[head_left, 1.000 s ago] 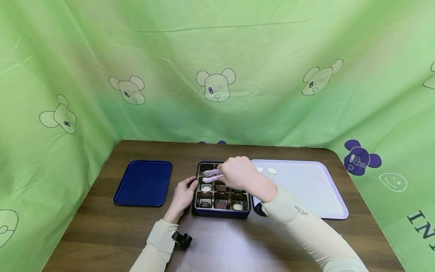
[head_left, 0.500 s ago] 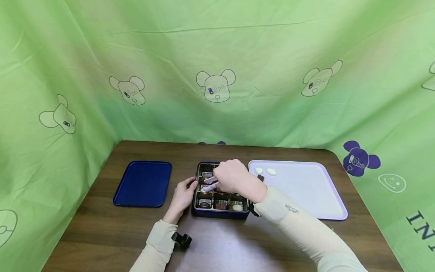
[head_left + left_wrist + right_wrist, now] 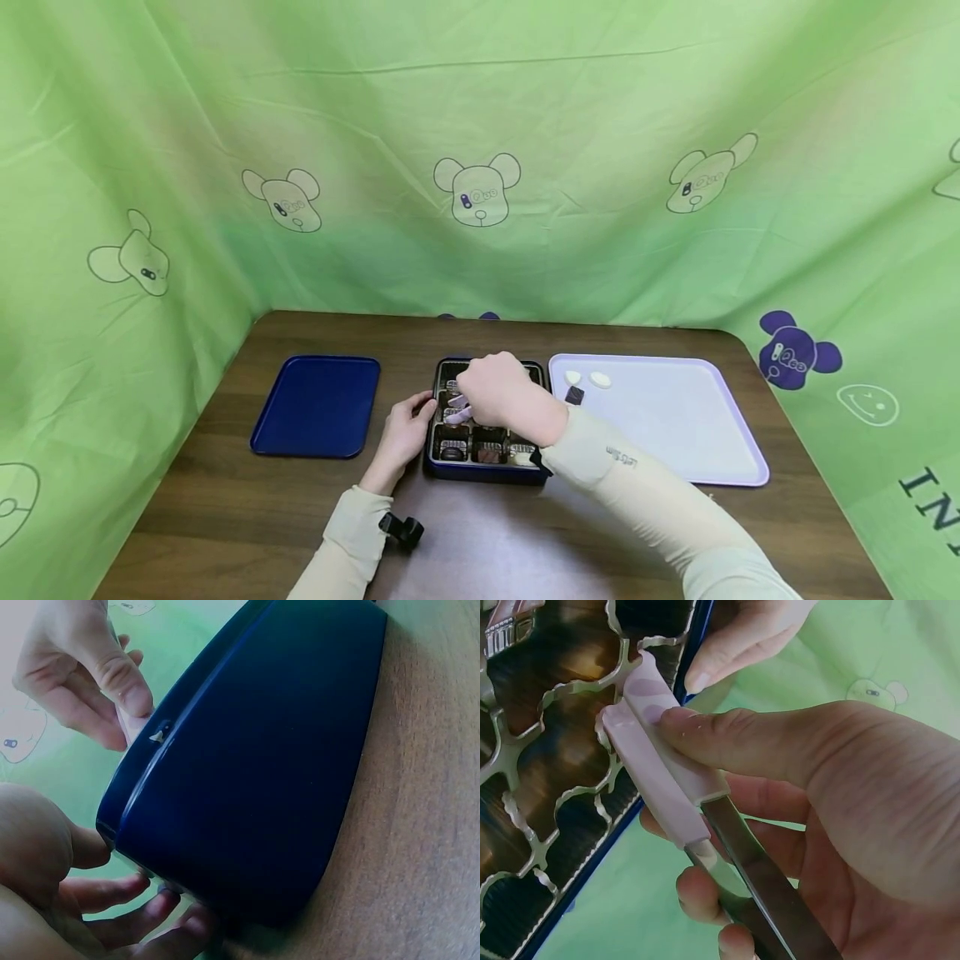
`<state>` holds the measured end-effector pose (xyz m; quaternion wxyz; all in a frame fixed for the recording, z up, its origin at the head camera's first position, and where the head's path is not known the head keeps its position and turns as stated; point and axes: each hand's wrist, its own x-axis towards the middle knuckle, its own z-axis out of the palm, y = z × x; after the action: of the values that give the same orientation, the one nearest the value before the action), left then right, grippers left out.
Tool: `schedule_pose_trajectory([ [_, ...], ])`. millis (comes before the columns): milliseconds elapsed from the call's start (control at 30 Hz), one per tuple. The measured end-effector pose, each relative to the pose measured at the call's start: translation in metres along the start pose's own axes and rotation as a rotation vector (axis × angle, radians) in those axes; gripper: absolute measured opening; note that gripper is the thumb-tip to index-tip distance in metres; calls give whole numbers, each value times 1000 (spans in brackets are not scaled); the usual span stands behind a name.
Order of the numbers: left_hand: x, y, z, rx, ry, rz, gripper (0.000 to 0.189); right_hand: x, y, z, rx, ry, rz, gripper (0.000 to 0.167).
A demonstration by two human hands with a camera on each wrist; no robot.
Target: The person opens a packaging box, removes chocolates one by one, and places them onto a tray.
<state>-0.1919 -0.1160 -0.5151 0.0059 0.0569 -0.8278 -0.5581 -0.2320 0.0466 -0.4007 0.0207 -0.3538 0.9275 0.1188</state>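
My right hand (image 3: 495, 390) pinches a pair of tongs (image 3: 735, 847) with metal arms and pale purple tips, thumb on one tip and fingers below the other. The tips are close together and reach down over the left side of a dark blue chocolate box (image 3: 255, 750). Its divided insert holds chocolates, including a dark one (image 3: 453, 453) in the front left compartment and a brown one (image 3: 490, 455) beside it. My right hand hides part of the box. My left hand (image 3: 405, 429) rests at the box's left side, thumb and fingertips against the outer wall.
A pale purple tray (image 3: 675, 433) on the right bears two white pieces (image 3: 600, 380) and a dark square piece (image 3: 574, 396). On the left lies a blue tray (image 3: 315, 408). Green printed cloth (image 3: 480, 267) hangs behind the wooden table (image 3: 225, 517).
The right hand with the tongs has shifted left and slightly lower over the box. The dark square piece on the purple tray has come out from behind the arm. My left hand stays put.
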Motion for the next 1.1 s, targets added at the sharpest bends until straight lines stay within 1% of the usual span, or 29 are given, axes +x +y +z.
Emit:
schedule_pose_trajectory([
  [300,1,0,1,15,0,-1,32,7,-15,3,-70,-11,-2,23],
  [433,2,-1,1,12,-3,3,32,10,-22,5,-107,-23,5,22],
  [600,1,-1,1,8,-7,2,33,15,-26,6,-96,-60,17,28],
  [833,0,-1,1,11,-6,8,33,20,-25,4,-79,-118,10,37],
  [933,0,-1,1,18,-5,9,33,21,-24,3,-73,-120,-2,37],
  [1100,-1,0,0,27,0,3,33,20,-20,5,-57,-91,-29,31],
])
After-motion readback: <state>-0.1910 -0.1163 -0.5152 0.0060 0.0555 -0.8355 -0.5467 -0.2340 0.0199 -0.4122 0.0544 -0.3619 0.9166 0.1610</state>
